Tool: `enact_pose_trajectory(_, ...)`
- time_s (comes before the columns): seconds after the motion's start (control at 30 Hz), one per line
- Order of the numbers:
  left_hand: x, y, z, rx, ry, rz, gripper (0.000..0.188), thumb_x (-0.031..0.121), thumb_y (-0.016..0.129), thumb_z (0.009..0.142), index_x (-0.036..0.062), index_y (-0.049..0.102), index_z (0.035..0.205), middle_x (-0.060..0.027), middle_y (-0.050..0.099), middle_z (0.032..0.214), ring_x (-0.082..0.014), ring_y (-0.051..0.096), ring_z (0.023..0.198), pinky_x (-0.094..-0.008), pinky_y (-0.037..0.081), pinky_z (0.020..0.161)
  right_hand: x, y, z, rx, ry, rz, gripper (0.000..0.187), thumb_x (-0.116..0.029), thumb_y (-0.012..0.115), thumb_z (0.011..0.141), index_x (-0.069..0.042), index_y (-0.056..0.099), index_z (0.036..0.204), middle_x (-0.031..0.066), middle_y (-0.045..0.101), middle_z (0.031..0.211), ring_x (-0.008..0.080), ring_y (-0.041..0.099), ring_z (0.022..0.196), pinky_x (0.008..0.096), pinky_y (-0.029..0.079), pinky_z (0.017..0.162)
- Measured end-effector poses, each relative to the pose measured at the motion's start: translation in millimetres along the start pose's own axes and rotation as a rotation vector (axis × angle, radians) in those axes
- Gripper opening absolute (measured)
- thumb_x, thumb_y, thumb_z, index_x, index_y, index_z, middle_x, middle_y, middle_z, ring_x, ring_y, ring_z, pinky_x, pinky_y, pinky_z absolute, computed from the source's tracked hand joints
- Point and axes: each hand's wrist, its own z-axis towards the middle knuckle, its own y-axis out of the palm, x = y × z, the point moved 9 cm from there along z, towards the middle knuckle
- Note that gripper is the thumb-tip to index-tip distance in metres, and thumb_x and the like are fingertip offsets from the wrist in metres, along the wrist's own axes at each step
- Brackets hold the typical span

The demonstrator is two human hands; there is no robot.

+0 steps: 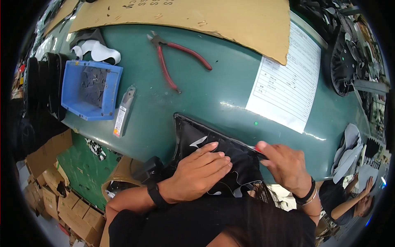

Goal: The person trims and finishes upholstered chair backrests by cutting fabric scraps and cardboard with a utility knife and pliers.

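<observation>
A black padded piece with a stitched rim and small white marks lies at the table's near edge, in front of my body. My left hand rests flat on it with the fingers stretched out, pressing on its upper surface. At the piece's right end, my right hand is closed around a small red-handled tool. The tool's thin, light-coloured shaft points left along the rim; its tip is too small to make out.
Red-handled cutting pliers lie on the green table. To the left are a slim flat case and a blue bin with small dark bits. Cardboard and a printed sheet lie farther off. Another person works at right.
</observation>
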Motion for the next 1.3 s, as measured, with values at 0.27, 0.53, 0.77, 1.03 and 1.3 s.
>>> enact_pose_trajectory(0.27, 0, -7, -5, 0.067, -0.026, -0.025, 0.015, 0.008, 0.069, 0.075, 0.0039, 0.069, 0.089, -0.0049, 0.067, 0.092, -0.0196, 0.064, 0.089, -0.0387, 0.050, 0.095, -31, 30, 30, -0.428, -0.203, -0.320, 0.067, -0.007, 0.058, 0.077, -0.024, 0.042, 0.139, 0.0102, 0.043, 0.069, 0.0230, 0.053, 0.056, 0.0348, 0.043, 0.046)
enact_pose_trajectory(0.53, -18, -19, 5, -0.222, -0.007, -0.567, 0.010, 0.009, 0.072, 0.075, 0.0070, 0.069, 0.084, -0.0025, 0.067, 0.088, -0.0184, 0.065, 0.085, -0.0375, 0.052, 0.088, -4, 18, -43, -0.462, 0.031, -0.214, 0.058, -0.006, 0.053, 0.082, -0.025, 0.046, 0.137, 0.0115, 0.042, 0.068, 0.0271, 0.053, 0.056, 0.0374, 0.043, 0.045)
enact_pose_trajectory(0.77, -5, 17, 36, -0.421, -0.201, -0.172, 0.015, 0.019, 0.065, 0.084, 0.0081, 0.058, 0.077, -0.0038, 0.062, 0.077, -0.0207, 0.062, 0.070, -0.0311, 0.047, 0.058, 5, 8, -47, -0.310, 0.146, -0.181, 0.053, -0.010, 0.063, 0.082, -0.022, 0.052, 0.133, 0.0062, 0.041, 0.059, 0.0218, 0.049, 0.047, 0.0355, 0.037, 0.041)
enact_pose_trajectory(1.03, 5, 25, 48, -0.256, 0.051, -0.074, 0.028, 0.019, 0.071, 0.074, 0.0101, 0.050, 0.058, -0.0030, 0.040, 0.062, -0.0220, 0.042, 0.061, -0.0347, 0.032, 0.060, 6, 23, -54, -0.267, 0.162, -0.129, 0.061, -0.009, 0.061, 0.082, -0.021, 0.044, 0.139, 0.0094, 0.044, 0.063, 0.0269, 0.050, 0.049, 0.0385, 0.039, 0.042)
enact_pose_trajectory(1.3, -28, -12, 41, 0.084, -0.336, -1.470, 0.029, -0.004, 0.065, 0.072, 0.0016, 0.041, 0.057, -0.0172, 0.047, 0.110, -0.0225, 0.060, 0.069, -0.0314, 0.054, 0.056, 0, 46, -119, -0.195, 0.370, -0.016, 0.062, -0.002, 0.054, 0.085, -0.025, 0.042, 0.141, 0.0125, 0.050, 0.073, 0.0305, 0.054, 0.052, 0.0386, 0.044, 0.046)
